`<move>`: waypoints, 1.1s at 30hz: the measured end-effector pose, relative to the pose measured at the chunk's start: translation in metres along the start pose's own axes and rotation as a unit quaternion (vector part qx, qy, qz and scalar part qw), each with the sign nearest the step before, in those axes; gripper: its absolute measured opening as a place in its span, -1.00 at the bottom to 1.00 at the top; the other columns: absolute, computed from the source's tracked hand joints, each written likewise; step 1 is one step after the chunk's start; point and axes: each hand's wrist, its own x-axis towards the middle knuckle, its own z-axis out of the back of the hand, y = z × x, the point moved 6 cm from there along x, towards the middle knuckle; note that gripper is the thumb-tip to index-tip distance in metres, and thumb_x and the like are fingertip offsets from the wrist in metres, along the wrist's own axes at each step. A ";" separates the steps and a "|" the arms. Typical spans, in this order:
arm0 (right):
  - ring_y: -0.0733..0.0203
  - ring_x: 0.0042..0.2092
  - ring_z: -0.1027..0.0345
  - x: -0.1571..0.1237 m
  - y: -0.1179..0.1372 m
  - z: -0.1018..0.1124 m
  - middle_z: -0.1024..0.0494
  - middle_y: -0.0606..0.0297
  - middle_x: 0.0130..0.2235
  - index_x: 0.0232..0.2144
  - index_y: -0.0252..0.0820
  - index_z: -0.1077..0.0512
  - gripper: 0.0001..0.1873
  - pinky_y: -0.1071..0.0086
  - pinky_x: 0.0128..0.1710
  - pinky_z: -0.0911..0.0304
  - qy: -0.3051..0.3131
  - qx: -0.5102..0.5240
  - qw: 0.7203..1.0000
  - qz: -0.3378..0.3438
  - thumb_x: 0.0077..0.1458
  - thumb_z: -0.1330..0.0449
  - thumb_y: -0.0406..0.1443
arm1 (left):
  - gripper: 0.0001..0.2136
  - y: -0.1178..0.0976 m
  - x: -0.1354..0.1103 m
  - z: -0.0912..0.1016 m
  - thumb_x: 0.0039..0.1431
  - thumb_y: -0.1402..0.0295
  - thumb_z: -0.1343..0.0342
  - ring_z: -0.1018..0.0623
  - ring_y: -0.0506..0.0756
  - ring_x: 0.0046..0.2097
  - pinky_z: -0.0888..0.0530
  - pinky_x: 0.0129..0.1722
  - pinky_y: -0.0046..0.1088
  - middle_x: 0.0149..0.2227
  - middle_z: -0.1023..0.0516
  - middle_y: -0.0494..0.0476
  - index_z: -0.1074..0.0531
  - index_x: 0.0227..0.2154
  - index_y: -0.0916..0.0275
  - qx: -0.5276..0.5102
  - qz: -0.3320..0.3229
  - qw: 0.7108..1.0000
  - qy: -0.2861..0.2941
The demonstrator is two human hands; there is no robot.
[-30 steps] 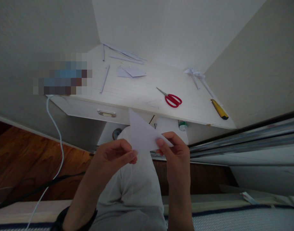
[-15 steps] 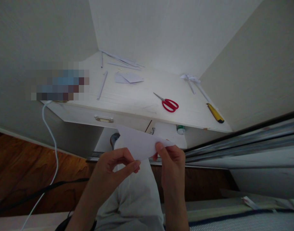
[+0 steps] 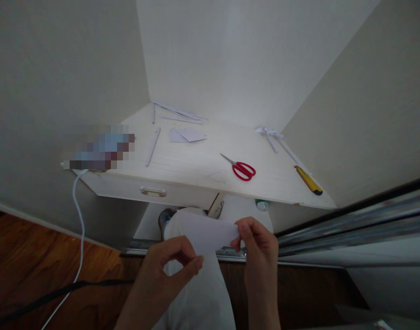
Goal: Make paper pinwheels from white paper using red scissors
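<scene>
A white sheet of paper (image 3: 210,233) is stretched between my two hands, in front of the shelf and above my lap. My left hand (image 3: 175,266) pinches its lower edge between thumb and forefinger. At the paper's right end, my right hand (image 3: 256,243) grips it with thumb and fingers. Beyond my hands, red-handled scissors (image 3: 243,170) lie on the white shelf (image 3: 192,160), blades pointing to the back left. Cut paper pieces (image 3: 191,134) and a rolled paper strip (image 3: 153,146) lie farther left.
A yellow utility knife (image 3: 308,180) lies near the shelf's right edge, below a knotted paper form (image 3: 270,134). Several paper strips (image 3: 178,112) rest at the back. On the left, a white cable (image 3: 79,220) hangs from a blurred object (image 3: 103,149). A green-capped container (image 3: 262,205) stands below.
My right hand has moved a little right and down with the paper's end, and my left hand slightly down. The camera view has tilted up, so the shelf appears lower.
</scene>
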 end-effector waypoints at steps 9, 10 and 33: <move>0.26 -0.43 -0.27 0.004 0.017 -0.014 -0.39 0.42 -0.51 -0.52 -0.11 -0.53 -0.92 0.42 -0.42 -0.09 0.146 -0.117 0.980 0.066 -0.03 -0.29 -0.38 | -0.80 -0.006 0.000 0.006 0.01 0.40 -0.17 -0.45 0.01 -0.54 -0.37 -0.51 -0.55 -0.63 -0.46 -0.03 -0.39 -0.68 0.21 0.069 -0.033 0.997 -0.027; 0.28 -0.45 -0.24 0.004 0.018 -0.015 -0.36 0.43 -0.53 -0.59 -0.13 -0.49 -0.85 0.42 -0.44 -0.06 0.152 -0.120 0.978 0.077 -0.01 -0.28 -0.37 | -0.80 -0.008 0.000 0.005 0.02 0.40 -0.17 -0.45 0.01 -0.55 -0.36 -0.52 -0.55 -0.63 -0.47 -0.03 -0.39 -0.67 0.20 0.083 -0.043 0.995 -0.017; 0.30 -0.44 -0.27 -0.020 -0.017 -0.018 -0.46 0.41 -0.54 -0.57 -0.14 -0.52 -0.77 0.47 -0.43 -0.12 0.143 0.006 0.985 -0.099 0.04 -0.26 -0.17 | -0.87 -0.031 -0.014 0.016 0.20 0.49 -0.10 -0.63 -0.03 -0.33 -0.50 -0.24 -0.65 -0.36 -0.65 0.00 -0.53 -0.37 0.17 0.258 -0.351 0.884 -0.170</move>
